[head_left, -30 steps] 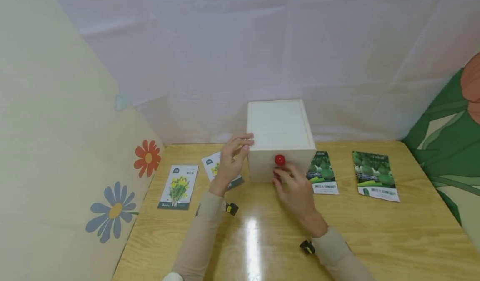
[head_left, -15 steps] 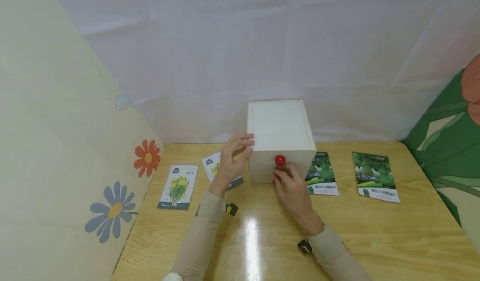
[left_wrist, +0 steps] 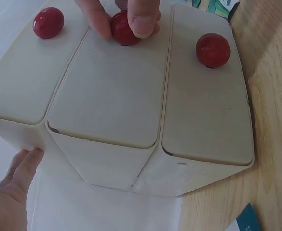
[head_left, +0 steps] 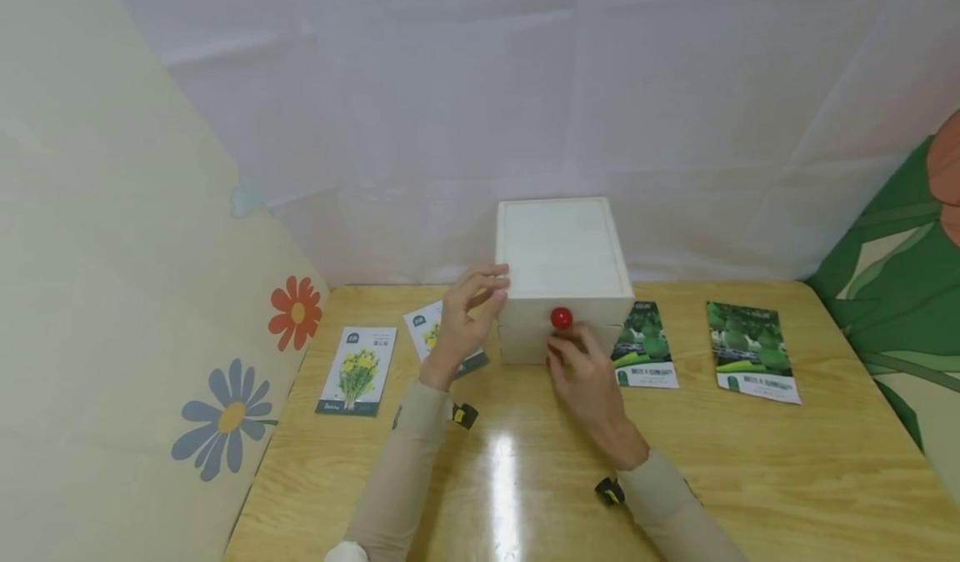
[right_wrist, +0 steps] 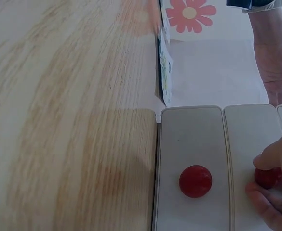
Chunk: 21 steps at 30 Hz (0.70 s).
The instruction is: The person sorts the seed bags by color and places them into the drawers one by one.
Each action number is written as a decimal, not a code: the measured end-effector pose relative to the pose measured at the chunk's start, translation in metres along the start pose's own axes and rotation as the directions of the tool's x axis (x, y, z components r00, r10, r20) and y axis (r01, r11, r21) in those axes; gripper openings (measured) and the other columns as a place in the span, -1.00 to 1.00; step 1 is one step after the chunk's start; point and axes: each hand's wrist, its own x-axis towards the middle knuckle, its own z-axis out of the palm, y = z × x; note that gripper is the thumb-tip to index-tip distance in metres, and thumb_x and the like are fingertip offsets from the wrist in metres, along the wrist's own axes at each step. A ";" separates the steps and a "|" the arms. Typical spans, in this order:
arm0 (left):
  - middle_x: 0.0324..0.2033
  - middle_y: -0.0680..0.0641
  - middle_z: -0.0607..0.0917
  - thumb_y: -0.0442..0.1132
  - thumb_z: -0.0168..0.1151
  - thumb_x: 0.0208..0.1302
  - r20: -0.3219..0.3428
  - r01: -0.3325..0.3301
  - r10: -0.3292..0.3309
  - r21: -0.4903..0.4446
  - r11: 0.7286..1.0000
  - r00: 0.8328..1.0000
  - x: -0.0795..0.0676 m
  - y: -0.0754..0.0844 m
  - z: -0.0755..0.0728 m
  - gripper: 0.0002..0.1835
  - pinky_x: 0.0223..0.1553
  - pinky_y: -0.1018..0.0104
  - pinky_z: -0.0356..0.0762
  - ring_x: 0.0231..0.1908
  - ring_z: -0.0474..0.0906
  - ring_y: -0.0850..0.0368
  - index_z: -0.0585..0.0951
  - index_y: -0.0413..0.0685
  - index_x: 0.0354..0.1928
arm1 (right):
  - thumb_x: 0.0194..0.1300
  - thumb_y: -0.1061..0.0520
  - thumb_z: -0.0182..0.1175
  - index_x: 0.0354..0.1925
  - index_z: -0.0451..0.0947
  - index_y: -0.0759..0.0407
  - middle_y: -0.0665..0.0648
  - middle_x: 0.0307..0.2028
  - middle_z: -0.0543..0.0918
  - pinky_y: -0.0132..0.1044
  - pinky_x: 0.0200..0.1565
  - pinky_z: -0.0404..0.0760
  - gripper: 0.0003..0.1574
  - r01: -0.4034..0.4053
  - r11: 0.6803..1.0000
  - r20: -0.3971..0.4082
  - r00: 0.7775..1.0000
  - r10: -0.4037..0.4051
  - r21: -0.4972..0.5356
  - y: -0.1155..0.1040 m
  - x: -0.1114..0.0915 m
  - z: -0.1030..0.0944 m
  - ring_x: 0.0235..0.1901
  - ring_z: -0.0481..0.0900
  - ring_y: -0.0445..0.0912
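Beneath both hands, a wooden table [head_left: 465,495]. Between them, a white box [head_left: 558,245], seen from above only in the head view; in the left wrist view, split into three drawers [left_wrist: 104,96]. At the box's left edge, the left hand [head_left: 465,322], touching with loose fingers, gripping nothing. At the front, the right hand [head_left: 592,388], pinching. Left of the left hand, two flowered packets [head_left: 356,370]; right of the right hand, two green packets [head_left: 752,349]. Between the right fingertips, the middle knob [left_wrist: 123,29], nearly hidden in the head view, plainer in the left wrist view. Just above, the top knob [head_left: 562,318]; below, found only in the wrist views, the bottom knob [right_wrist: 195,181].
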 end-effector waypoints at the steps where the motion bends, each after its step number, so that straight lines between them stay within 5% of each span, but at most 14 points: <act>1: 0.24 -0.35 0.66 -0.52 0.24 0.44 -0.002 -0.001 0.001 0.002 1.000 1.000 0.000 0.000 0.000 -0.82 0.18 -0.07 0.76 0.29 0.61 -0.29 0.69 -0.33 0.01 | 0.13 0.46 0.51 -0.12 0.76 0.36 0.23 -0.03 0.65 -0.12 -0.02 0.86 -0.69 0.003 1.000 -0.005 1.000 -0.003 -0.003 0.000 0.000 0.000 -0.06 0.76 0.09; 9: 0.24 -0.35 0.67 -0.55 0.23 0.43 -0.001 -0.008 0.008 -0.005 1.000 1.000 0.001 0.001 0.001 -0.81 0.18 -0.09 0.75 0.29 0.61 -0.30 0.69 -0.32 0.01 | 0.10 0.47 0.54 -0.12 0.77 0.36 0.26 -0.03 0.67 -0.15 -0.06 0.87 -0.67 0.008 1.000 -0.013 1.000 -0.008 -0.023 -0.002 -0.001 -0.001 -0.08 0.77 0.09; 21: 0.27 -0.21 0.68 -0.30 0.25 0.54 0.010 -0.024 0.024 -0.015 1.000 1.000 0.000 -0.003 -0.002 -0.82 0.20 0.12 0.75 0.31 0.62 -0.13 0.71 -0.22 0.04 | 0.09 0.45 0.55 -0.14 0.76 0.33 0.27 -0.04 0.66 -0.15 -0.11 0.87 -0.67 0.006 1.000 -0.003 1.000 -0.006 -0.030 -0.008 -0.006 -0.005 -0.12 0.76 0.09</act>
